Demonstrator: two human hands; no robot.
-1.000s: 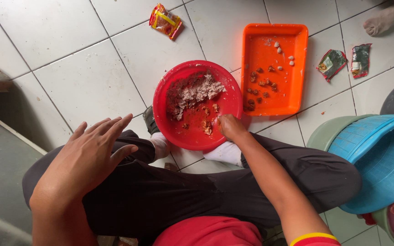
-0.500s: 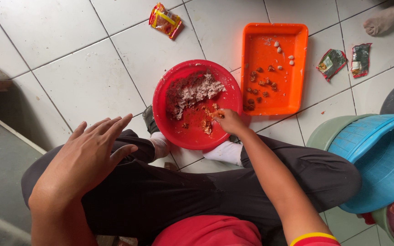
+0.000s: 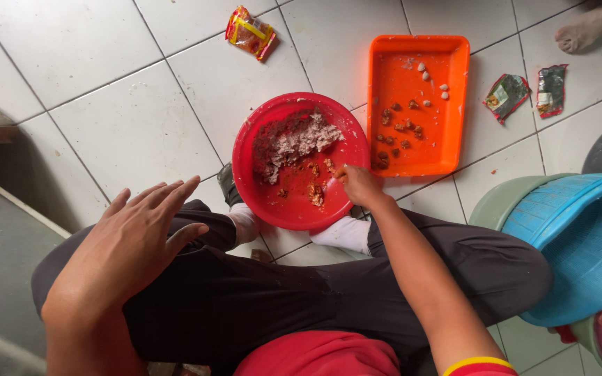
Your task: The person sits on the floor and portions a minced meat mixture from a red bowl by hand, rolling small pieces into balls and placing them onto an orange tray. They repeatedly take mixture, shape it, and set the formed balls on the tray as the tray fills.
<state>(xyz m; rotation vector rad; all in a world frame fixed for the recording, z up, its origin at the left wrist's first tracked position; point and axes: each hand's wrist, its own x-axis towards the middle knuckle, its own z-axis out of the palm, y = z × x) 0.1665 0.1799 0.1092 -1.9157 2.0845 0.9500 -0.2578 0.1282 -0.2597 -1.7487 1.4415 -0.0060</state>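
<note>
A round red bowl sits on the tiled floor between my feet, with a pale minced mixture heaped at its far side and a few small lumps near the right rim. My right hand reaches over the bowl's right rim, fingers curled and pinched around a bit of the mixture. My left hand rests flat, fingers spread, on my left knee in dark trousers. An orange rectangular tray lies just right of the bowl, holding several small brown and pale pieces.
A yellow-red wrapper lies on the tiles beyond the bowl. Two dark torn sachets lie right of the tray. A blue basket stacked in a green tub stands at the right. Another person's bare foot shows at the top right.
My right hand has shifted slightly from the bowl's near rim toward its right edge, close to the tray. My left hand stays on the knee.
</note>
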